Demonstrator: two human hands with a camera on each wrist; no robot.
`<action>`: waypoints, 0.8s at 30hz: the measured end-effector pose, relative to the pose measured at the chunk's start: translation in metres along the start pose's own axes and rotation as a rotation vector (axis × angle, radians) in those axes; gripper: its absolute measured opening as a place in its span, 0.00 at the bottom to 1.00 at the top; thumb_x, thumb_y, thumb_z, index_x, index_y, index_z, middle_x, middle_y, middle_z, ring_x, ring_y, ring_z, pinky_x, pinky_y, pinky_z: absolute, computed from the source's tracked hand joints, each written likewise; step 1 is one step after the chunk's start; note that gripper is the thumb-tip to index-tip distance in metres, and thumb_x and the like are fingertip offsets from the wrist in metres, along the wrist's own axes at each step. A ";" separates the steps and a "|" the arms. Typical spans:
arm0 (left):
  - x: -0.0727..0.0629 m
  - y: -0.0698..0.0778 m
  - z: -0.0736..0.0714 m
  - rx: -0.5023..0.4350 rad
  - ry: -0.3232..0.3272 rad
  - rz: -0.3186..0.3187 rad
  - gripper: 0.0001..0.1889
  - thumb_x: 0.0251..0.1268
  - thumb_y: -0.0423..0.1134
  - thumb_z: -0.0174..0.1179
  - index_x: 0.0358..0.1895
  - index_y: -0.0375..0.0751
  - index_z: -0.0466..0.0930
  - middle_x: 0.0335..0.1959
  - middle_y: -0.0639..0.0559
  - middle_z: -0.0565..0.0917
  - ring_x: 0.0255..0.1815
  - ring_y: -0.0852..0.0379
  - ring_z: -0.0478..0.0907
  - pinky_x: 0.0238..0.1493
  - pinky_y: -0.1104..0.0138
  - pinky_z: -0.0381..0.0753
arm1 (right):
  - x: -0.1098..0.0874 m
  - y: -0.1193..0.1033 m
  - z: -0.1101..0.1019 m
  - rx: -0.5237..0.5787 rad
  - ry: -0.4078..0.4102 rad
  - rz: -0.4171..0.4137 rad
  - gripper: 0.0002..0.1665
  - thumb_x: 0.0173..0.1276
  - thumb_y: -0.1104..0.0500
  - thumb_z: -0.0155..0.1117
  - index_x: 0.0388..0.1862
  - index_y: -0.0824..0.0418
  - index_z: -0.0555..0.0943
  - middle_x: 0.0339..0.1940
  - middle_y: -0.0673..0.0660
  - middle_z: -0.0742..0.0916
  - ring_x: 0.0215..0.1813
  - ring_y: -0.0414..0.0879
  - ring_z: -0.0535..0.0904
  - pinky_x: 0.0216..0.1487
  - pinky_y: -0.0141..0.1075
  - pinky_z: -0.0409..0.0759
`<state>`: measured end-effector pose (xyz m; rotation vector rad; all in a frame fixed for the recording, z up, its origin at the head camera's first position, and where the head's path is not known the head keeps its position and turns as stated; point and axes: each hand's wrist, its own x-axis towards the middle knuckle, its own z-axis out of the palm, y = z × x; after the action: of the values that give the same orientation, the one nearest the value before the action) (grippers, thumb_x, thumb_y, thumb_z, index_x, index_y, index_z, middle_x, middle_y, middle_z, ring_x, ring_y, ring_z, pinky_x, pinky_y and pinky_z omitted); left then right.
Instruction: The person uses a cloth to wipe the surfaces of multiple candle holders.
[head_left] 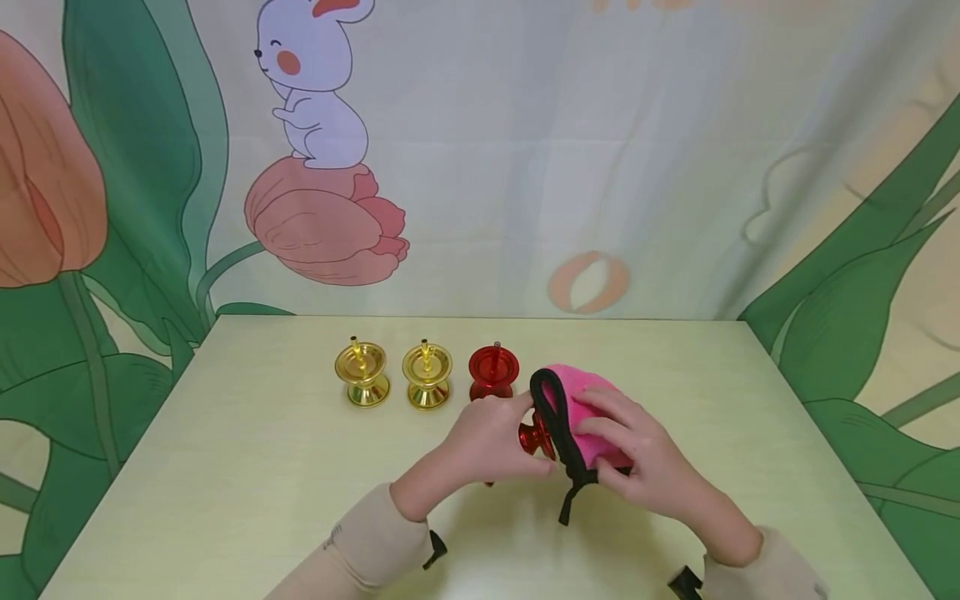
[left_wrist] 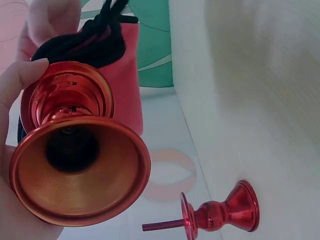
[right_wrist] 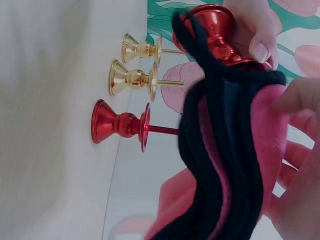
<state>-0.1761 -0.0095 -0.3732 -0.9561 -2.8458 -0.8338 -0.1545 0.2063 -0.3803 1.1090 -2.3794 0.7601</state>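
A red metal candle holder [left_wrist: 75, 200] is gripped by the left hand [head_left: 491, 437], thumb and fingers round it. Its hollow base faces the left wrist camera, and its other end meets the mouth of a pink drawstring pouch [head_left: 581, 383]. Black cord [right_wrist: 225, 110] runs along the pouch's rim and dangles below it. On the pouch's right side, the right hand [head_left: 645, 450] pinches the soft cloth. The pouch hides the holder's far end. Just behind the left hand stands a second red candle holder [head_left: 492, 365], upright with a thin spike.
Two gold candle holders, one at the far left [head_left: 362, 367] and one beside it [head_left: 427, 367], stand in a row with the red one on the pale table [head_left: 225, 467]. A printed curtain [head_left: 480, 167] hangs behind the table's back edge.
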 end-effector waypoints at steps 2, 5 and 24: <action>0.000 0.000 0.000 -0.014 -0.011 -0.010 0.24 0.37 0.56 0.64 0.40 0.51 0.71 0.08 0.62 0.66 0.12 0.67 0.62 0.14 0.75 0.60 | -0.001 0.001 0.002 -0.029 0.000 -0.024 0.12 0.50 0.63 0.61 0.36 0.56 0.80 0.54 0.58 0.76 0.58 0.51 0.69 0.61 0.26 0.62; 0.000 -0.002 0.001 -0.030 -0.026 -0.023 0.23 0.37 0.56 0.65 0.38 0.51 0.71 0.08 0.61 0.65 0.12 0.66 0.61 0.14 0.74 0.60 | -0.001 0.002 0.006 -0.081 0.021 -0.070 0.11 0.61 0.53 0.57 0.36 0.58 0.80 0.52 0.59 0.78 0.57 0.53 0.70 0.62 0.29 0.62; -0.002 0.000 0.011 0.083 0.054 0.022 0.28 0.35 0.58 0.65 0.42 0.51 0.70 0.12 0.64 0.69 0.15 0.67 0.64 0.13 0.76 0.61 | 0.003 0.005 0.021 -0.323 0.077 -0.161 0.17 0.66 0.50 0.48 0.44 0.56 0.80 0.37 0.58 0.80 0.39 0.51 0.75 0.39 0.41 0.77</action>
<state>-0.1731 -0.0052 -0.3835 -0.9380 -2.7951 -0.7217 -0.1632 0.1939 -0.3962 1.0939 -2.2164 0.3412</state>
